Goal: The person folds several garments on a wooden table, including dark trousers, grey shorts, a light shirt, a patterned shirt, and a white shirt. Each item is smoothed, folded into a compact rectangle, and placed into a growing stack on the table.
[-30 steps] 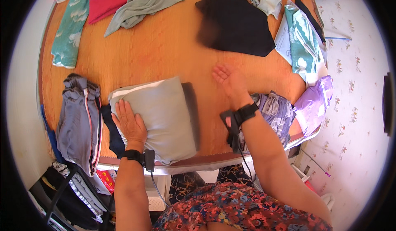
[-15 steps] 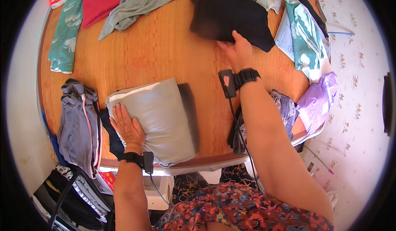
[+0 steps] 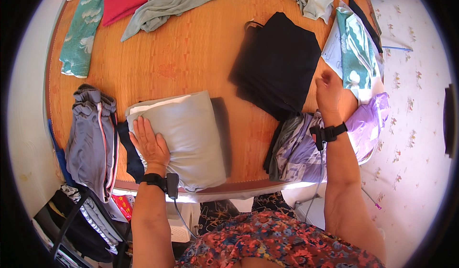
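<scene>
The left hand (image 3: pixel 152 143) lies spread on the grey bundle (image 3: pixel 193 134) on the bench (image 3: pixel 167 62) while the right hand (image 3: pixel 329 92) curls loosely beside the black cloth (image 3: pixel 282 62), gripping or not I can't tell, apparently placing it, with straightening likely called for next.

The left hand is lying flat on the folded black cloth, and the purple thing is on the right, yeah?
Not black: the head view shows the left hand lying flat on the folded light gray cloth. The purple thing is on the right.

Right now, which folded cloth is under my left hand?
The light grey bundle: your left hand lies flat on it; the large black garment lies farther right.
</scene>
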Demonstrator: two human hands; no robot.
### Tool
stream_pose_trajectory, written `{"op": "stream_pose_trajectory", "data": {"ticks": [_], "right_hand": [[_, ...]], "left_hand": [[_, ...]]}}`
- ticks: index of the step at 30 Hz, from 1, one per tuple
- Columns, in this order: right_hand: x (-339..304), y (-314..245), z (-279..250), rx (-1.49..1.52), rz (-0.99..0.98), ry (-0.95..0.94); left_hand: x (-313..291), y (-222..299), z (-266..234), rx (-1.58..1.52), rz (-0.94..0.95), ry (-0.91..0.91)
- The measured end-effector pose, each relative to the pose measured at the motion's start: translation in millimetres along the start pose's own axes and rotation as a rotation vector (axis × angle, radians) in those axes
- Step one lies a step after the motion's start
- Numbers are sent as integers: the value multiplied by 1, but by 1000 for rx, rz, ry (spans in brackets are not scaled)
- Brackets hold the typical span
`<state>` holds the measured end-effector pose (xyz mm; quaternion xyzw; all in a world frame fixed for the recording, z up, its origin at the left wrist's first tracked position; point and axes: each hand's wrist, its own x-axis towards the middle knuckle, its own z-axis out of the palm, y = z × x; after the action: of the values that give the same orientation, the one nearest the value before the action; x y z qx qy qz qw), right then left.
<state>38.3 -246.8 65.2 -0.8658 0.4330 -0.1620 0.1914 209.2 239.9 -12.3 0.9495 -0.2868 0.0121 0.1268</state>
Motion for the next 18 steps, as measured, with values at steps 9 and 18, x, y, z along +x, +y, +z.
{"op": "stream_pose_trajectory", "data": {"ticks": [9, 18], "right_hand": [[20, -136, 123, -178, 162, -360], [18, -162, 148, -373, 141, -298]], "left_hand": [[0, -1, 1, -18, 21, 21], [-1, -1, 2, -2, -6, -11]]}}
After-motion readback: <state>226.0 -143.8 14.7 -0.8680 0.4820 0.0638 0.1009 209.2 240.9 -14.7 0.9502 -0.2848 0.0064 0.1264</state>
